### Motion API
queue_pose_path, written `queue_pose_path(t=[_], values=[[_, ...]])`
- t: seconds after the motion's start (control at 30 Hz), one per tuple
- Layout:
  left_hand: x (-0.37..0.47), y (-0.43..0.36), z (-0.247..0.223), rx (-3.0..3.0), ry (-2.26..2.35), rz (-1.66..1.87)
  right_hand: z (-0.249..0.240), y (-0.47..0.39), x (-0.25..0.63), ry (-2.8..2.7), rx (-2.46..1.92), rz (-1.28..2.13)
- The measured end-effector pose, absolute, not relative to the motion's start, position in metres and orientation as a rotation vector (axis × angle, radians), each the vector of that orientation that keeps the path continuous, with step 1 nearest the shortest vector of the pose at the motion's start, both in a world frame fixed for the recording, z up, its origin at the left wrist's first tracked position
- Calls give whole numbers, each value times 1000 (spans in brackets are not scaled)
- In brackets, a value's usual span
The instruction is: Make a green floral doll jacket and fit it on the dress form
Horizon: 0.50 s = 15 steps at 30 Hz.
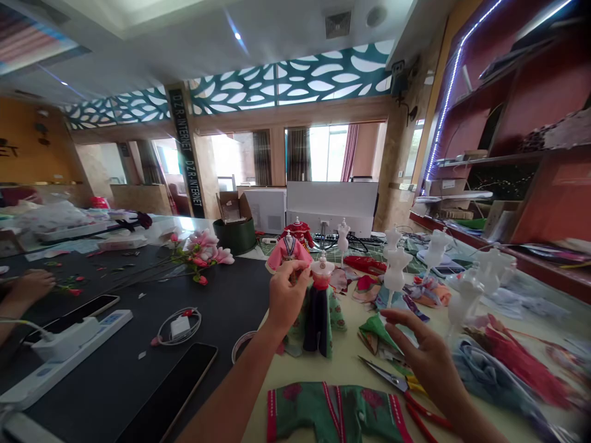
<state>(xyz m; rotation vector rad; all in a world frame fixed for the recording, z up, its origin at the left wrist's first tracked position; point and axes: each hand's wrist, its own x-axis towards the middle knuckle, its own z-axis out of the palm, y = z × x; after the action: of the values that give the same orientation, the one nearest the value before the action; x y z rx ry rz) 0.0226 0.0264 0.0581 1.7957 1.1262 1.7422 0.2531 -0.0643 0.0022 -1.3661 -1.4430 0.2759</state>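
My left hand (289, 295) is beside a small dress form (322, 266) clothed in a pink-red bodice, a dark skirt and a green patterned outer layer. Its fingertips are pinched close to the form's shoulder; what they hold, if anything, is hidden. My right hand (422, 351) has its fingers stretched and apart, over a piece of green cloth (375, 329); I cannot tell whether it touches the cloth. Below it lie scissors (392, 378) with red and yellow handles. A small green jacket (305, 403) with pink trim is spread flat at the front.
Behind stand a form in a pink robe (284, 252) and one in a red garment (302, 232). Several bare white forms (397, 271) and cloth scraps fill the right. Leftward are a phone (178, 394), a power strip (69, 360), flowers (207, 252) and another person's hand (34, 286).
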Motion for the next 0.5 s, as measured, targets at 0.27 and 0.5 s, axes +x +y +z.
queue_pose_path(t=[0.27,0.5], values=[[44,46,61,2072,1204,1644,-11,-65,251,-1459,-1370,336],[48,46,62,2079,1266,1588,-22,-63,259,-1496,-1373,344]])
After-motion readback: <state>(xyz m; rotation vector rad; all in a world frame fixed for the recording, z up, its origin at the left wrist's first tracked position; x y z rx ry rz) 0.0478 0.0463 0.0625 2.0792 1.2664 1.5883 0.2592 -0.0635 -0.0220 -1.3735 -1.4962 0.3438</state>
